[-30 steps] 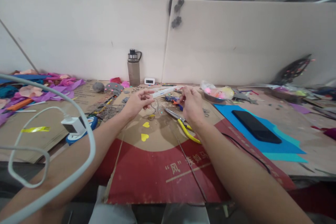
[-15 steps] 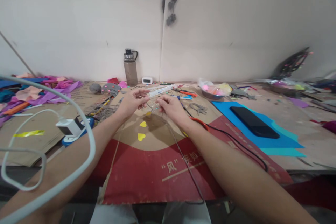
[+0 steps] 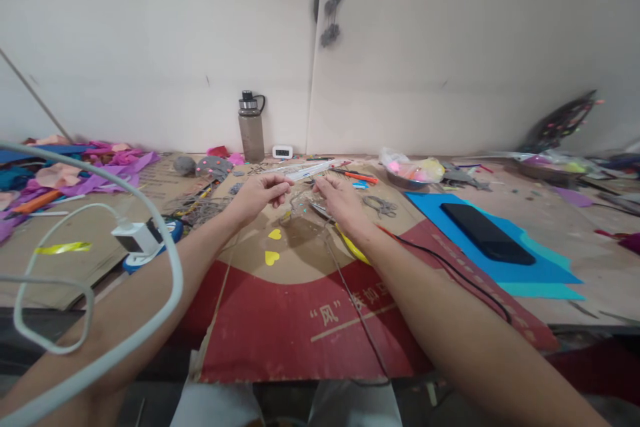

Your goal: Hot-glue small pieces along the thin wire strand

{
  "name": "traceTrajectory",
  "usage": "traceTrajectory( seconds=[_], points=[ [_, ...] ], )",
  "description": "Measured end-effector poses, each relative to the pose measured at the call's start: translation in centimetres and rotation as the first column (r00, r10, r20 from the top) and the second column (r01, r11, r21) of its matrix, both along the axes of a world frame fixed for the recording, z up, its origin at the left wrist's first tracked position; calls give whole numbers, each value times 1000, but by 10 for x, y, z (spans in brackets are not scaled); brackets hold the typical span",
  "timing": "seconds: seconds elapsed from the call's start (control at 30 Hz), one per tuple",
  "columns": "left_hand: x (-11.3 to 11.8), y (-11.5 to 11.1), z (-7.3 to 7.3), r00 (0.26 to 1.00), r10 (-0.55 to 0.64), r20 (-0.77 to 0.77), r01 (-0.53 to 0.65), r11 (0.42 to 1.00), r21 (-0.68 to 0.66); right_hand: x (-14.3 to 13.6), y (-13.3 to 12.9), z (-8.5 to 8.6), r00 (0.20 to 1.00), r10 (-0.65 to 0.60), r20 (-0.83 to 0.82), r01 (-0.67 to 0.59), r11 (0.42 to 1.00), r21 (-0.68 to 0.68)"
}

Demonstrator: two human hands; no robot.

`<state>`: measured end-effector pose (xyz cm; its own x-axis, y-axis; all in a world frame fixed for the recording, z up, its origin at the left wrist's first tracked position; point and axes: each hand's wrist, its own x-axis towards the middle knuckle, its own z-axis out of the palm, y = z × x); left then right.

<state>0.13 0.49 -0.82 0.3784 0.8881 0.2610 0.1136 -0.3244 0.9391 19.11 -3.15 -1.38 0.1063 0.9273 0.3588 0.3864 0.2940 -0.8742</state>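
Note:
Over the brown and red cardboard (image 3: 260, 340), my left hand (image 3: 263, 199) has its fingers curled together; a thin grey strand hangs below the fingertips, and whether they grip it is hard to tell. My right hand (image 3: 336, 199) is a short gap to the right, its thumb and fingers pinched near a small dark end too small to make out. Two yellow paper hearts (image 3: 272, 258) lie on the cardboard below the left hand. A yellow-handled tool (image 3: 353, 245) lies partly under the right wrist. Grey-handled scissors (image 3: 381, 206) rest right of the right hand.
A bottle (image 3: 251, 130) and small clock (image 3: 283, 152) stand by the wall. To the right, a black phone (image 3: 487, 233) lies on blue sheets (image 3: 540, 271). A white cable (image 3: 175, 267) loops across the left foreground. Coloured scraps (image 3: 55, 177) are at far left, a filled bowl (image 3: 413, 181) behind right.
My hands have moved slightly apart, the right one shifting rightward. The strand between them is no longer stretched up to the right fingers. More of the yellow-handled tool shows.

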Motion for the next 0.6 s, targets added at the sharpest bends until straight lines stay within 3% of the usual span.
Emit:
traceTrajectory(
  seconds=[0.07, 0.17, 0.27, 0.43, 0.5, 0.6],
  points=[
    [-4, 2, 1, 999, 48, -19, -48, 999, 3, 5, 0, 5, 999, -36, 33, 36, 999, 4],
    [-8, 3, 3, 980, 103, -170, -92, 993, 73, 13, 0, 10, 977, -75, 202, 85, 996, -41],
    [-7, 1, 2, 934, 58, -352, 0, 987, 163, 17, 0, 12, 917, -93, 387, 134, 988, -79],
    [5, -7, -6, 868, 34, -495, 109, 960, 256, 19, -1, 10, 849, -102, 518, 164, 983, -76],
    [8, -9, -8, 837, 22, -547, 135, 960, 244, 19, -3, 10, 786, -162, 597, 214, 977, -17],
    [8, -9, -9, 760, 2, -649, 227, 936, 269, 20, -8, 10, 613, -247, 751, 314, 948, 56]
  ],
)
